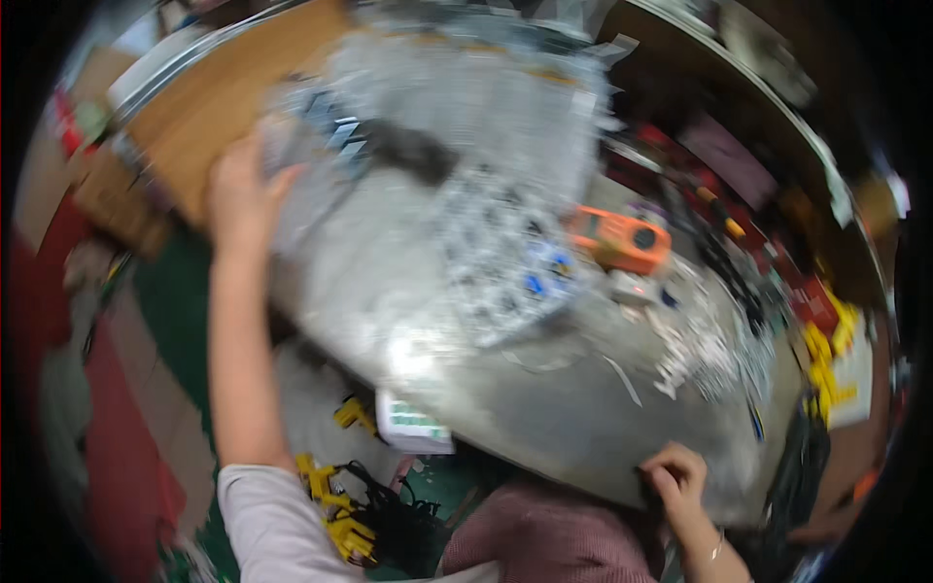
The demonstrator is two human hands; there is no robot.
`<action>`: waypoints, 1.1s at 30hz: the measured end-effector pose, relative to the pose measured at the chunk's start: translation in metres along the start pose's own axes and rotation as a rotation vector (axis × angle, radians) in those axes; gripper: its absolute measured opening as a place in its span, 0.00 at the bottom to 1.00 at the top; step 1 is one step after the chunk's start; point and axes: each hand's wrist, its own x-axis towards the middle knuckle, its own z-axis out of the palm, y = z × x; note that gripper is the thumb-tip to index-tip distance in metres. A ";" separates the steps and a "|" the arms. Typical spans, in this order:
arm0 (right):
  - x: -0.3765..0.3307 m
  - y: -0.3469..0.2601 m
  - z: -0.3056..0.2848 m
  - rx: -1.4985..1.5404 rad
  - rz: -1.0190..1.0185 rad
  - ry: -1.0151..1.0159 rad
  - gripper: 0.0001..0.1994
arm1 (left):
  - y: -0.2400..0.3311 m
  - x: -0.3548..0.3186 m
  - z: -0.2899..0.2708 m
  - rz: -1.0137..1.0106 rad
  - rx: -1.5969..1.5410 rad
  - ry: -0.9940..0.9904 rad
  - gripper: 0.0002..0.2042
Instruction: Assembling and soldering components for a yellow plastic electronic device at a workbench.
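Note:
My left hand reaches to the far left of the grey metal table, its thumb spread from the fingers. It is beside a clear plastic bag; blur hides whether they touch. Small bluish pieces show just right of it. My right hand is at the table's near edge, fingers curled together; a small dark bit shows at the fingertips, too small to name. Between the hands lies a pale tray with dark and blue small parts. Behind it is a large clear plastic sheet or bag.
An orange multimeter lies right of the tray. Past it are a heap of small whitish parts and yellow items. Below the table's near edge are a white box and yellow parts with black cables. A brown board stands far left.

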 end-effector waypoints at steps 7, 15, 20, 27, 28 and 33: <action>0.017 0.004 -0.055 0.049 -0.108 0.109 0.05 | -0.085 0.027 0.021 -0.223 -0.132 -0.193 0.18; 0.108 0.108 -0.174 -0.512 0.108 0.581 0.08 | 0.065 0.022 -0.061 -0.026 -0.337 0.354 0.15; 0.172 0.126 -0.176 -0.970 0.289 0.441 0.12 | 0.257 -0.089 -0.119 0.662 -0.416 -0.276 0.09; 0.166 0.140 -0.178 -0.979 -0.043 0.629 0.10 | 0.388 -0.139 -0.136 1.006 -0.819 -0.590 0.14; 0.161 0.136 -0.180 -0.898 -0.175 0.705 0.10 | 0.384 -0.129 -0.139 0.918 -0.909 -0.817 0.21; 0.091 0.102 -0.201 -0.513 -0.246 0.634 0.12 | 0.448 -0.120 -0.145 0.722 -1.112 -0.854 0.43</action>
